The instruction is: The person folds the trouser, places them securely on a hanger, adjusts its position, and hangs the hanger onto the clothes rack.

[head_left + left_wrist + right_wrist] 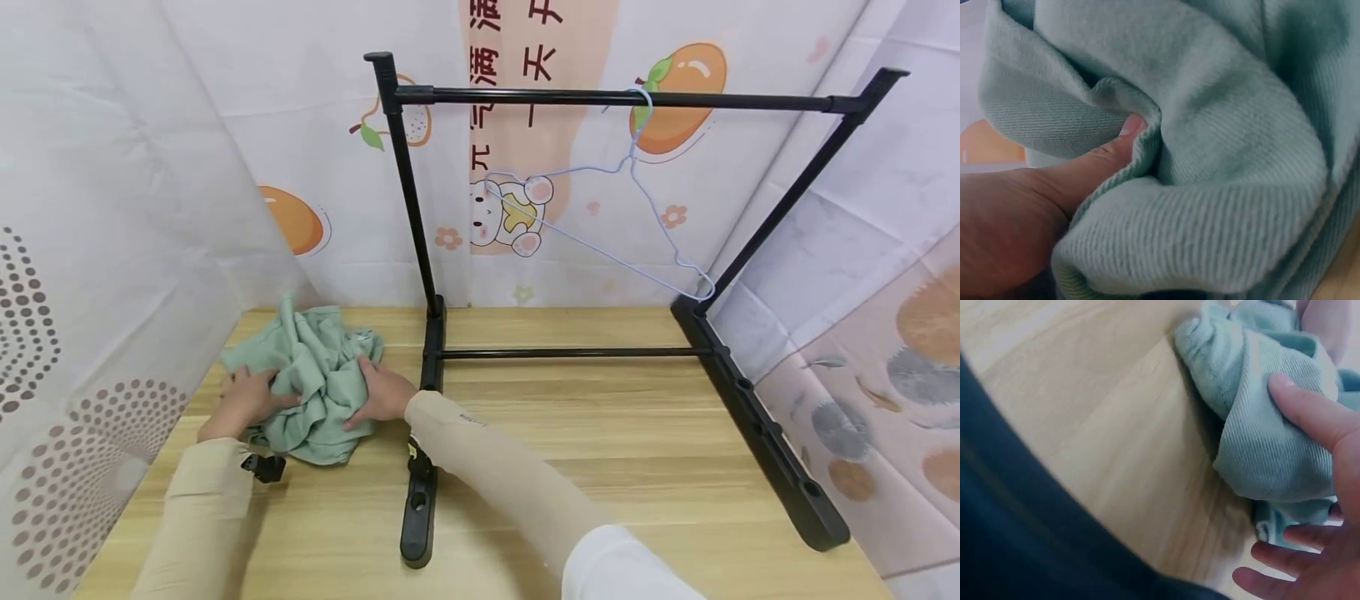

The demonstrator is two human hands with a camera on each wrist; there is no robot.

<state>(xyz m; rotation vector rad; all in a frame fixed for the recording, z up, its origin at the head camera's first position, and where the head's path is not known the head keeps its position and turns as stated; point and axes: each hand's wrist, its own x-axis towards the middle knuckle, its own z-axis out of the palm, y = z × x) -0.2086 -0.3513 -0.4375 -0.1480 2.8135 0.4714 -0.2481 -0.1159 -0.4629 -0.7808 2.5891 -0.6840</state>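
A crumpled pale-green ribbed garment (318, 375) lies bunched on the left of the wooden table; its exact kind cannot be told. At its left side, my left hand (247, 400) grips the cloth. In the left wrist view its thumb (1107, 156) is tucked against a folded edge, and the other fingers are hidden. On the garment's right side is my right hand (386, 393). The right wrist view shows its thumb (1313, 412) resting on the ribbed cloth (1279, 450), while the fingers (1291, 559) are spread and fairly straight beside it.
Right of the garment stands a black rack (432, 358), its left foot under my right forearm. From the top bar (525, 97) hangs a light-blue wire hanger (592, 246), tilted. Printed curtains (360, 225) enclose the wooden table (570, 433) at the back and sides.
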